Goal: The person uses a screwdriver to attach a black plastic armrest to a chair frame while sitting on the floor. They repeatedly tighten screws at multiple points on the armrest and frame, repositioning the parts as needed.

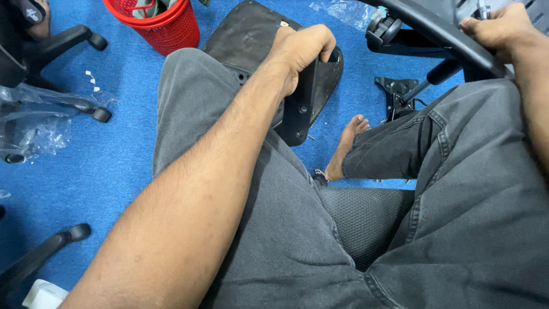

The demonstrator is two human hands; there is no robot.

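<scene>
A black armrest bracket (pixel 302 109) is gripped firmly by the left hand (pixel 300 48) against the seat underside (pixel 246 31); a curved chair-frame bar (pixel 440 28) is clasped by the right hand (pixel 497 26). Assembly is judged partial (bracket bolt tightness cannot be told); the mechanism plate (pixel 394 94) lies unattached on the carpet (pixel 114 171).

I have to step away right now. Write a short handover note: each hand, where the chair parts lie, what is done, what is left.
Left hand: closed around the upright black armrest bracket, which stands against the black seat plate on the blue carpet.
Right hand: resting on the curved black chair frame at upper right.
Metal mechanism plate lies loose on the carpet by the bare foot. Red basket stands behind the knee.
Done: cannot tell whether the bracket is fastened.
Left: mechanism plate looks unmounted.
</scene>
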